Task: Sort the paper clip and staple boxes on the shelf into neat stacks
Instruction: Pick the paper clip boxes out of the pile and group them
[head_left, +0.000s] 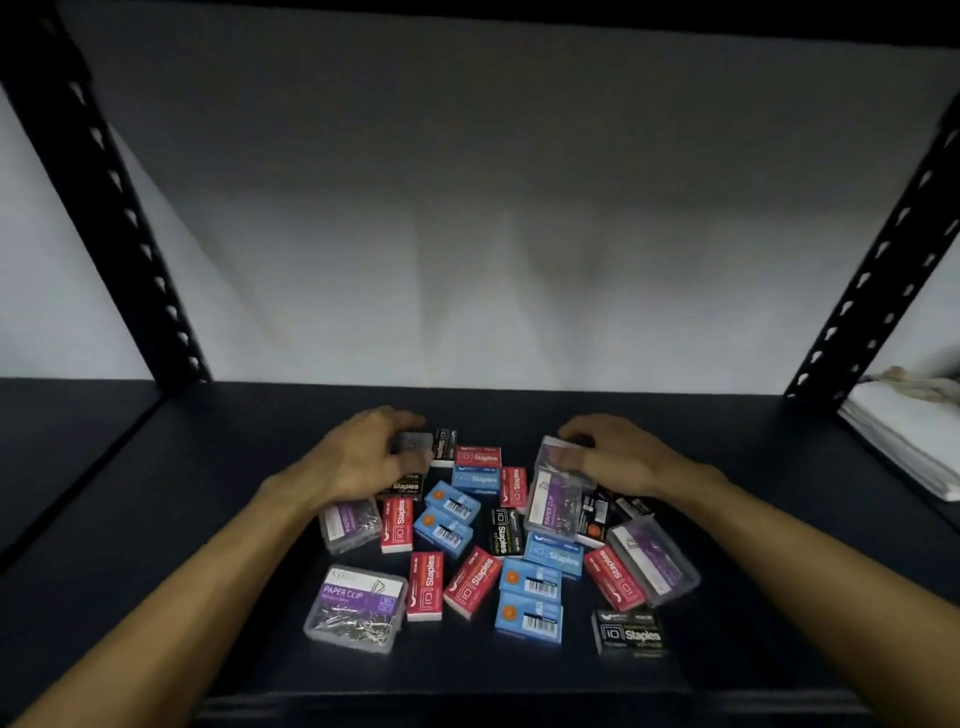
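Several small boxes lie jumbled on the dark shelf (208, 519): red staple boxes (426, 584), blue ones (530, 616), black ones (629, 631) and clear paper clip boxes (357, 608). My left hand (363, 454) is at the pile's far left, fingers closed around a small clear paper clip box (413, 441). My right hand (608, 452) grips the far end of another clear paper clip box (556, 491), which is tilted up on the pile. More clear boxes lie at the left (348, 522) and right (652, 558).
Black perforated uprights stand at the back left (119, 208) and back right (878, 270) before a white wall. A stack of white papers (904, 431) sits beyond the right upright. The shelf's front edge (519, 701) runs below the pile.
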